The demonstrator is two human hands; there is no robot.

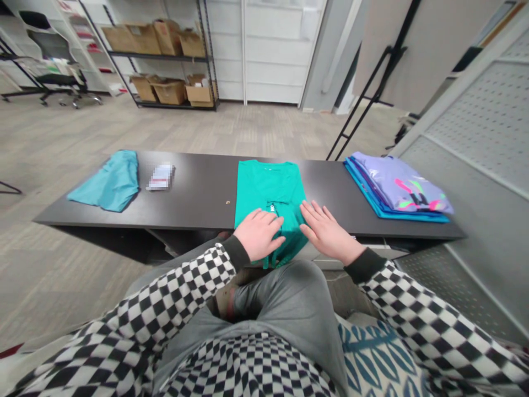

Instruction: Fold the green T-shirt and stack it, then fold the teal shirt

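Observation:
A green garment, which looks like a shirt, lies partly folded on the dark table in front of me. Its lower end hangs over the near edge, with strings dangling there. My left hand rests on the garment's lower left part, palm down with fingers stretched out. At its right side, my right hand is held flat, fingertips touching or just beside the cloth. Neither hand grips anything. A small printed mark shows on the garment between the hands.
The dark table carries a teal cloth at left and a blurred-out small item beside it. Folded garments, a lilac one on top, are stacked at right. A perforated panel stands on the right; a shelf with cardboard boxes is beyond.

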